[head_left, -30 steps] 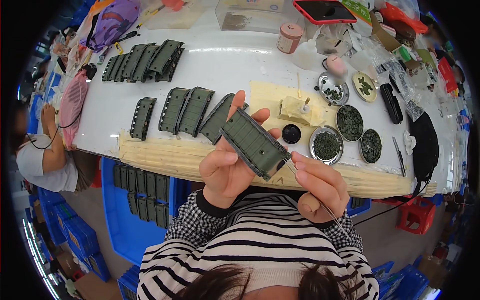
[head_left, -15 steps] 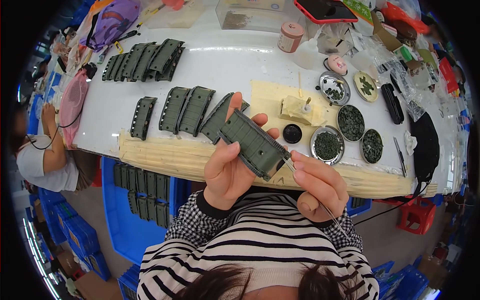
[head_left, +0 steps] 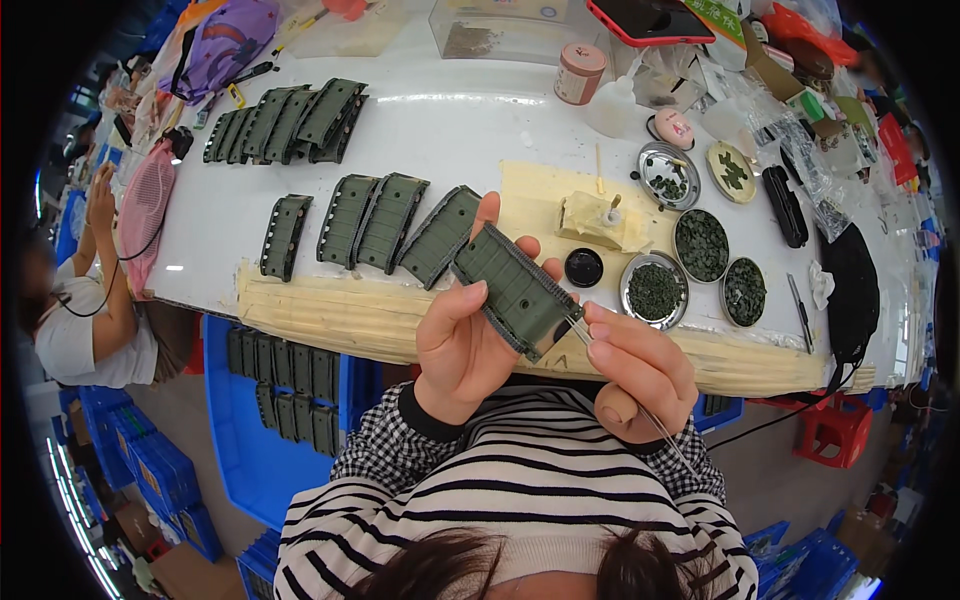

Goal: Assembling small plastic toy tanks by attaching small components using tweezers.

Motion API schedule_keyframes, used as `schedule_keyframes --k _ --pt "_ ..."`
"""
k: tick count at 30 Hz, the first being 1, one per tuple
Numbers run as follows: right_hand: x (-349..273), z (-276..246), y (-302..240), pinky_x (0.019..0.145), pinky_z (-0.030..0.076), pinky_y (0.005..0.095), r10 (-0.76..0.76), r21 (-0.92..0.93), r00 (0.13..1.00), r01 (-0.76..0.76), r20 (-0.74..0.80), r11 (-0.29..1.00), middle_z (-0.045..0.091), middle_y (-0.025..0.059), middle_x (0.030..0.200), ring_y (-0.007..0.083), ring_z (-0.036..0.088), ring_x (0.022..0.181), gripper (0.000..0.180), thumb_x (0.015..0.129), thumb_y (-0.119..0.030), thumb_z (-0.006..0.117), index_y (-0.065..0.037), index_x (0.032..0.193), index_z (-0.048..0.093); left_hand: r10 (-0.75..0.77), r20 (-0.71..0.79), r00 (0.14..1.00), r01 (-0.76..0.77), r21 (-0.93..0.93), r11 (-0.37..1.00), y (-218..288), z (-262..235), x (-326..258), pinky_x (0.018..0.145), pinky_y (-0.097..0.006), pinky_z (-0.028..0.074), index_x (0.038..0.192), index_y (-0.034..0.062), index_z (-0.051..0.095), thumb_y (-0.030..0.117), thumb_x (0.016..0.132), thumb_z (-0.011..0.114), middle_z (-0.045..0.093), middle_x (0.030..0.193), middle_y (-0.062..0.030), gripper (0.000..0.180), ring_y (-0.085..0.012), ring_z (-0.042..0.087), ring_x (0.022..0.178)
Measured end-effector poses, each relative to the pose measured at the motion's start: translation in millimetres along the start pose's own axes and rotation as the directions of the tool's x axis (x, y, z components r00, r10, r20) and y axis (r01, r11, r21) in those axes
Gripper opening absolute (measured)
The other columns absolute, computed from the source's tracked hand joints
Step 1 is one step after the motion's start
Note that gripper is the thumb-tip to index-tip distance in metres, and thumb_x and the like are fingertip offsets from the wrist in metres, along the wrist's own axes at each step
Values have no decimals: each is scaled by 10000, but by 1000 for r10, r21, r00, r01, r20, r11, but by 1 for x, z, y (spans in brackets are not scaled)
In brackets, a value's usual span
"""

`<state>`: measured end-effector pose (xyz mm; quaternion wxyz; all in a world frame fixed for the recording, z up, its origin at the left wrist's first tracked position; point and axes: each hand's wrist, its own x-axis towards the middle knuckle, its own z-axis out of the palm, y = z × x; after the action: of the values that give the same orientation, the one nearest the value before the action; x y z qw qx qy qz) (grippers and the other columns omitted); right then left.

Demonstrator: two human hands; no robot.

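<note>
A curved dark green ribbed panel (head_left: 515, 292) lies tilted across my left hand (head_left: 455, 335), thumb on its near edge and fingers behind it. My right hand (head_left: 640, 370) pinches thin metal tweezers (head_left: 655, 425), their tips touching the panel's lower right corner. Whether the tips hold a small part is too fine to see. Beyond my left hand, similar green panels (head_left: 390, 220) rest on the table. Right of the panel are a small black round dish (head_left: 584, 267) and a metal dish of small green pieces (head_left: 654, 290).
Two oval tins of green pieces (head_left: 702, 245) (head_left: 744, 292) stand at right, near a masking-tape-covered block (head_left: 603, 222). More panels (head_left: 285, 120) lie at far left. A blue crate (head_left: 225, 440) with panels sits below the table edge (head_left: 330, 315). A co-worker (head_left: 95, 310) is at left.
My left hand and the panel have shifted slightly right and toward me. The right hand with the tweezers stays almost still. The co-worker at left has raised their hands.
</note>
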<state>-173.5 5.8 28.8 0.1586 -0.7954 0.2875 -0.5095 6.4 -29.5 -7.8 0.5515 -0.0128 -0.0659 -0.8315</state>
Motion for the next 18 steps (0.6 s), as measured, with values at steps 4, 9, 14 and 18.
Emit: schedule_keyframes --k 4,9,14,18 --pt "1 -1 1 800 565 389 -2 -11 1000 2 2 1000 602 198 1091 387 635 1030 430 795 -152 716 57 1147 584 5 -10 1000 -5 15 1000 0 0 0 1053 -529 407 1499 200 154 58 869 466 472 1298 -172 718 -373 460 1255" --pt "-2 3 2 792 568 383 10 -28 999 -11 -30 1000 609 192 1079 378 642 1021 332 840 -91 670 51 1130 594 12 5 1000 -12 6 1000 -2 -2 0 1063 -528 396 1500 215 155 53 867 460 480 1307 -162 722 -363 458 1262" --pt "-4 8 4 765 567 365 1 -49 996 -6 -88 999 620 194 1055 372 656 994 268 862 -51 622 52 1109 600 17 -6 1000 -17 6 1000 -3 -3 0 1080 -515 378 1503 222 154 48 863 457 485 1312 -154 728 -349 447 1274" --pt "-4 9 5 741 565 353 -24 -68 994 17 -111 998 622 196 1040 371 664 976 250 873 -51 608 57 1099 601 16 -5 1000 -16 -19 1000 -5 -4 0 1084 -508 374 1504 221 154 47 862 455 484 1316 -148 730 -342 441 1278"
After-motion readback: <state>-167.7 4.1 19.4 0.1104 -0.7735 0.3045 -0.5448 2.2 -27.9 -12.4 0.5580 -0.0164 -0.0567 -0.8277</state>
